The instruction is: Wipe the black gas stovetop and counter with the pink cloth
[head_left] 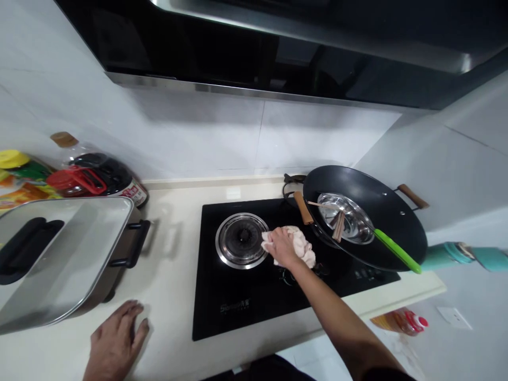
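My right hand (282,246) presses a pale pink cloth (304,247) onto the black glass gas stove (228,286), just right of the round left burner (242,241). Its fingers are bent over the cloth, and part of the cloth bunches out beyond them. A control knob (289,277) shows partly below the cloth. My left hand (118,334) rests on the pale countertop (166,296) left of the stove, fingers stretched out and holding nothing.
A large black wok (400,241) with a metal bowl (367,233) and green-handled utensil (397,250) stands on the stove's right. At left is a lidded electric pan (95,238), with bottles (115,177) behind. The range hood (238,58) hangs above.
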